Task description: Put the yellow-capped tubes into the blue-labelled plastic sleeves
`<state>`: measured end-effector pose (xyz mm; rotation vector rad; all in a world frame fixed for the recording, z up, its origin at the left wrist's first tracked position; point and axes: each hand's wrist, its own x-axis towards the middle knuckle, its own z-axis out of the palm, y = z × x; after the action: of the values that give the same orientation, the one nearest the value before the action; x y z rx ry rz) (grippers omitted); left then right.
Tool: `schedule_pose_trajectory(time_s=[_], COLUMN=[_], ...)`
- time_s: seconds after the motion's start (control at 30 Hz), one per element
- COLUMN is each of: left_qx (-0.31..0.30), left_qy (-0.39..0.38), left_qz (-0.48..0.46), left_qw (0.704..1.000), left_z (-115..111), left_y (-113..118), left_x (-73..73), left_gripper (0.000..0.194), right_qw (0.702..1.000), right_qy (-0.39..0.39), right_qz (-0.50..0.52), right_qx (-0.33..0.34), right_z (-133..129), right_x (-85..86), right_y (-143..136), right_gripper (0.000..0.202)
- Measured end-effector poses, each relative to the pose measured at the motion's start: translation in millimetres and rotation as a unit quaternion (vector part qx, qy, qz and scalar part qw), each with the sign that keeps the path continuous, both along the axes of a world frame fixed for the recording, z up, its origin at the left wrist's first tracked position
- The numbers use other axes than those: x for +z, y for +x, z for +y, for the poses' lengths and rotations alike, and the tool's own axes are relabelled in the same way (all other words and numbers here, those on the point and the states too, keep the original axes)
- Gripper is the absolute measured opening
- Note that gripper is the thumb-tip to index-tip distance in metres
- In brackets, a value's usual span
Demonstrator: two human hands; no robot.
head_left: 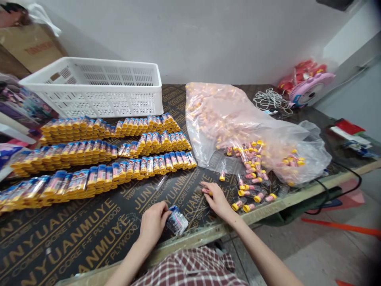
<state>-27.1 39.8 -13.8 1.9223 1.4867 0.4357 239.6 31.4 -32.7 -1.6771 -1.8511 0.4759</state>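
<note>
My left hand [154, 220] is closed, its thumb and fingers pinching the corner of a small printed plastic sleeve [177, 221] with a blue edge. A small candy tube [206, 191] with a pink-red label is in the fingers of my right hand [217, 198], close above the dark board. To the right of that hand, several loose tubes [253, 187] with yellow caps spill from a large see-through plastic bag [220, 103]. Left of my hands lie stacked rows of sleeved tubes [143, 167] with blue tops and yellow ends.
A white perforated plastic basket [101, 99] stands behind the rows. A pink fan [311, 93], a coiled white cable [270, 99] and a bag of red items [302, 73] are at the back right. The table's wooden front edge [297, 200] runs close to me.
</note>
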Motion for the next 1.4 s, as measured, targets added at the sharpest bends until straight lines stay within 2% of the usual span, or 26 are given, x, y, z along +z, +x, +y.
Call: schedule_pose_trajectory(time_s=[0.07, 0.13, 0.23, 0.3, 0.37, 0.43, 0.6, 0.7, 0.9, 1.03, 1.27, 1.4], left_qx=[0.036, 0.094, 0.192, 0.239, 0.267, 0.286, 0.330, 0.355, 0.372, 0.376, 0.361, 0.370], left_qy=[-0.011, -0.070, -0.180, -0.222, -0.236, -0.240, -0.247, -0.239, -0.236, -0.230, -0.213, -0.197], left_qz=[-0.087, -0.206, -0.379, -0.452, -0.497, -0.528, -0.574, -0.580, -0.582, -0.578, -0.584, -0.586], left_qw=[0.996, 0.971, 0.887, 0.830, 0.791, 0.763, 0.707, 0.693, 0.684, 0.687, 0.695, 0.693], left_z=[2.4, 7.7, 19.0, 26.9, 33.5, 38.4, 44.5, 45.5, 45.4, 44.9, 42.1, 43.9], left_y=[1.2, 3.7, 8.3, 11.0, 13.2, 14.7, 15.3, 14.4, 13.1, 14.3, 18.7, 16.0], left_x=[1.4, 4.3, 11.5, 17.3, 22.7, 26.6, 28.5, 28.1, 30.9, 30.4, 27.2, 27.2], left_gripper=[0.013, 0.017, 0.026, 0.032, 0.038, 0.039, 0.035, 0.038, 0.037, 0.037, 0.036, 0.036], right_qw=[1.000, 0.998, 0.994, 0.990, 0.982, 0.975, 0.972, 0.972, 0.971, 0.970, 0.964, 0.963], right_qy=[0.001, 0.002, 0.011, 0.047, 0.093, 0.119, 0.116, 0.121, 0.125, 0.138, 0.129, 0.141], right_qz=[0.029, 0.061, 0.105, 0.135, 0.165, 0.188, 0.204, 0.200, 0.201, 0.193, 0.192, 0.198], right_qx=[-0.004, -0.005, -0.004, -0.011, -0.021, -0.018, 0.025, 0.030, 0.036, 0.047, 0.128, 0.119], right_z=[1.1, 2.8, 4.2, 4.3, 3.9, 3.1, -1.7, -5.5, -7.4, -6.7, -10.2, -10.8], right_x=[6.9, 15.8, 32.3, 43.7, 53.3, 60.0, 63.6, 61.0, 57.6, 58.0, 55.7, 56.3], right_y=[-1.0, -4.6, -16.9, -27.6, -38.2, -47.9, -64.2, -68.5, -73.4, -78.3, -83.6, -82.3], right_gripper=[0.033, 0.029, 0.018, 0.010, 0.004, 0.009, 0.028, 0.032, 0.034, 0.035, 0.039, 0.039])
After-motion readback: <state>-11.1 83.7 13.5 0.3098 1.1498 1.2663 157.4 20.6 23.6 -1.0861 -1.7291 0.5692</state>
